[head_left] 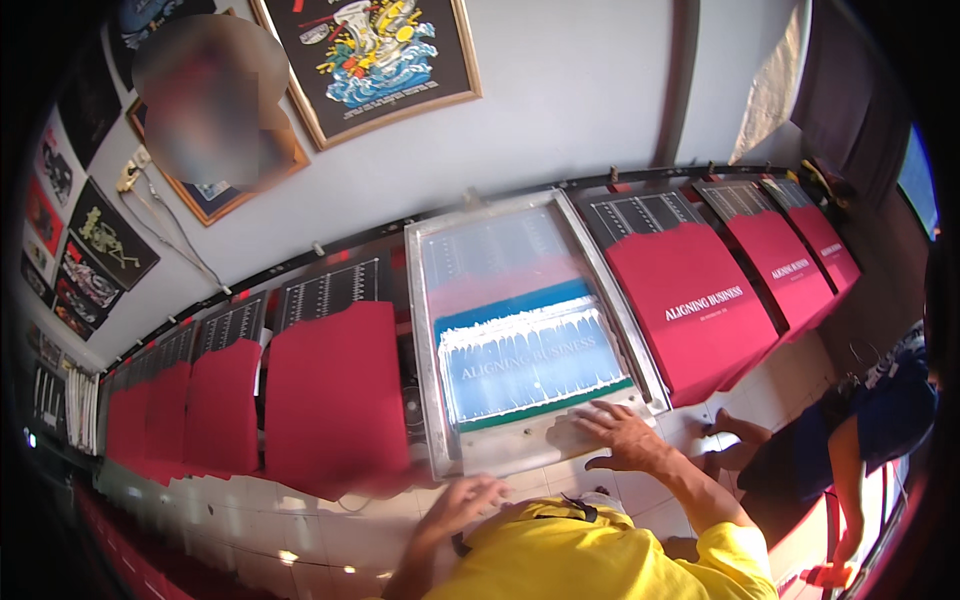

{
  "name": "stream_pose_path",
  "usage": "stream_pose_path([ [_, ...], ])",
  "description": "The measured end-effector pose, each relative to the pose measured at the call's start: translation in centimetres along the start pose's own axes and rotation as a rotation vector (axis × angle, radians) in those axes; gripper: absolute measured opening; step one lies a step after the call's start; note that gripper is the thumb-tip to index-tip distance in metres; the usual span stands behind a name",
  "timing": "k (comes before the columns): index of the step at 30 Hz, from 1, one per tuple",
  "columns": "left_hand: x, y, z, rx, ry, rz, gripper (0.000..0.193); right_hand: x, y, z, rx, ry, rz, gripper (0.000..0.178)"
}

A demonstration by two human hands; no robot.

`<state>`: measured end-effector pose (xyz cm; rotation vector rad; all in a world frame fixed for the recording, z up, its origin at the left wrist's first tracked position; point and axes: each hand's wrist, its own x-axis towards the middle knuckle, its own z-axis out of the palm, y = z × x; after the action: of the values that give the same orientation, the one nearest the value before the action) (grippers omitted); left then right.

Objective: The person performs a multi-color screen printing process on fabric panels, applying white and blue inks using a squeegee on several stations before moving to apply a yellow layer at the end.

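A screen-printing frame [592, 228] with a pale metal rim lies over a board in the middle of the row. White ink [520, 327] spreads over its blue mesh, ragged along the upper edge, with lettering showing through. My right hand [628, 438] is at the frame's near right corner, fingers spread and holding nothing; whether it touches the rim I cannot tell. Close to my body, just below the near left corner, my left hand [465, 503] has its fingers loosely bent and holds nothing visible. Left of the frame lies a plain red shirt [335, 390] on its board.
Printed red shirts [690, 300] lie on boards to the right, and several plain ones [222, 400] to the left. A dark rail [370, 248] runs behind them along the wall. At the right stands another person in dark clothes [800, 450]. Framed pictures [385, 60] hang above.
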<state>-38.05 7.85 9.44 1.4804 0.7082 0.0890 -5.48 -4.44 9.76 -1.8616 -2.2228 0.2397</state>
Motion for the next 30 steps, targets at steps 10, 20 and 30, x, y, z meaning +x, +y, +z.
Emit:
stream_pose_path([
  [10,6.1,-5.6,6.9,-0.408,-0.286,-0.1,0.042,5.4,-0.3,0.7,-0.213,-0.019,0.107,0.042],
  [20,8.6,-7.3,8.9,-0.675,-0.221,-0.116,0.037,7.6,1.3,1.8,-0.201,0.345,-0.01,0.03],
  [30,9.6,-6.2,9.1,-0.803,-0.019,-0.215,0.036,17.6,8.5,4.0,-0.295,0.378,-0.055,0.032],
])
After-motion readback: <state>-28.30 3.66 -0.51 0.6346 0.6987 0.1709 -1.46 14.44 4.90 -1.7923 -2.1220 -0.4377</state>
